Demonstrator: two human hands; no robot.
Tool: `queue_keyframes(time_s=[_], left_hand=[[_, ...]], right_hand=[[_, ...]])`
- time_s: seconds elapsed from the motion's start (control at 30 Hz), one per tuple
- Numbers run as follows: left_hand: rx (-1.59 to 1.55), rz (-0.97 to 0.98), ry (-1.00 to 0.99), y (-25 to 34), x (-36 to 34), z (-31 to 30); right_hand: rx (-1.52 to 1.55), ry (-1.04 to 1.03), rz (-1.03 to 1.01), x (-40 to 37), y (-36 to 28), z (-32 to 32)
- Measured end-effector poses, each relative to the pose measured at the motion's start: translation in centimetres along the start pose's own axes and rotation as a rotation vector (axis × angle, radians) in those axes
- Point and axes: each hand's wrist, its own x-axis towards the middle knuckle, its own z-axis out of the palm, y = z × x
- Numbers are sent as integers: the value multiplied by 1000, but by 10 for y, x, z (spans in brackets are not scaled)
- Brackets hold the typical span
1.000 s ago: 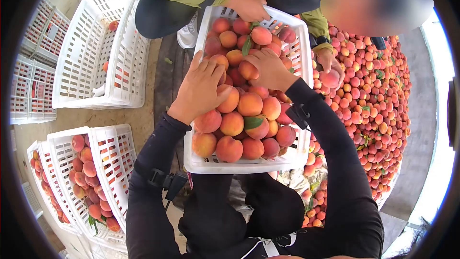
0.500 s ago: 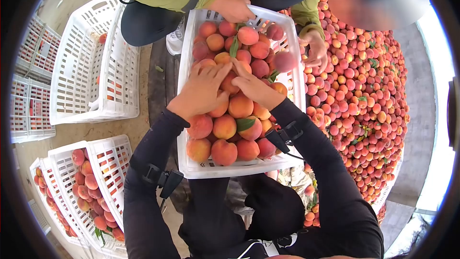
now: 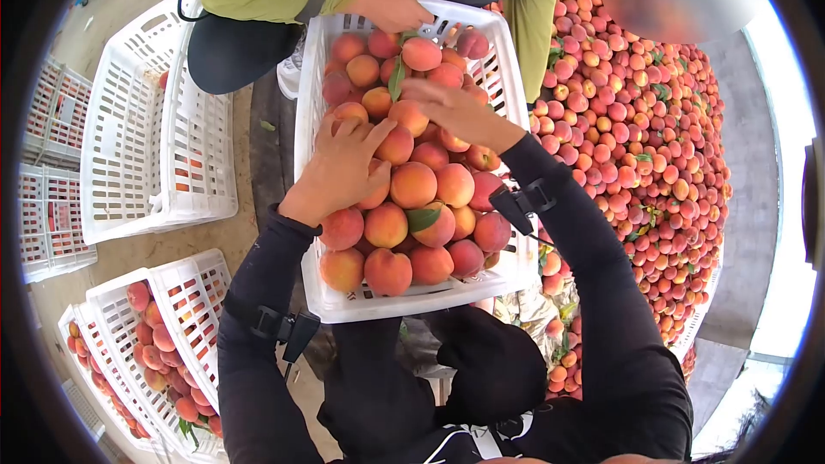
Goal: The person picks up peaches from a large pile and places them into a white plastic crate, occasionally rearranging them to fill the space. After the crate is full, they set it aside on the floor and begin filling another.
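A white plastic crate (image 3: 412, 308) full of peaches lies in front of me. My left hand (image 3: 339, 167) rests on the peaches at the crate's left side, fingers spread and bent. Its index finger and thumb touch the left side of an orange-red peach (image 3: 395, 146) without closing round it. Farther up, my right hand (image 3: 464, 112) reaches over the fruit from the right with fingers stretched out, close to a green leaf (image 3: 396, 79). Its fingertips are slightly blurred. Another leaf (image 3: 423, 220) lies on the nearer peaches.
Opposite me, a person in a green sleeve has a hand (image 3: 391, 6) at the crate's far rim. A large heap of peaches (image 3: 636, 163) spreads to the right. To the left stand stacked white crates (image 3: 202, 155) and crates holding peaches (image 3: 163, 344).
My hands have parted; the right has moved up and away from the left, with fingers straighter. The other person's second hand, earlier beside the crate's right edge, is out of sight.
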Motion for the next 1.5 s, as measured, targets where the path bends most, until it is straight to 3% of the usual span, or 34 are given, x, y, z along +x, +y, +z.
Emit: queue_keyframes(time_s=[0.07,0.1,0.27,0.37,0.4,0.47,0.53,0.6,0.67,0.73,0.8,0.87,0.9,1.17,1.27,1.37,1.4,1.47,1.5], left_hand=[[4,-3,13,1,-1,2],[4,-3,22,1,-1,3],[-18,2,29,0,-1,4],[-28,10,26,-1,-2,3],[-39,8,16,0,-2,3],[-50,-2,-1,0,-1,5],[-54,-20,-14,-2,-1,5],[-29,17,35,-1,-3,7],[-51,8,12,0,-2,7],[-57,-11,-5,-1,0,5],[-42,-14,6,-1,0,5],[-41,-20,9,-2,-3,6],[-41,-14,14,-2,-1,7],[-6,10,-106,12,11,26],[-21,42,-48,27,14,18],[37,61,-84,26,14,17],[68,70,-132,27,14,17],[39,53,-121,29,14,15],[40,40,-113,29,15,16]], right_hand=[[-457,166,58,-14,-21,-28],[-485,109,196,-19,-19,-31],[-759,56,310,-54,-1,3],[-488,511,268,-50,-3,7],[-487,510,269,-51,-5,15],[-418,476,71,-56,-12,35],[-325,426,48,-60,-17,40],[-31,333,242,-62,-20,30],[47,373,252,-63,-27,27],[219,235,452,-57,-45,27],[115,237,341,-56,-29,43],[-759,410,18,-59,-23,60],[-597,448,72,-59,-24,65],[-422,277,174,-54,-13,60],[-290,411,18,-57,-5,56],[125,260,55,-63,-5,34],[-106,239,53,-56,1,14],[-691,426,0,-42,-11,-9],[-726,473,-137,-32,2,-10]])
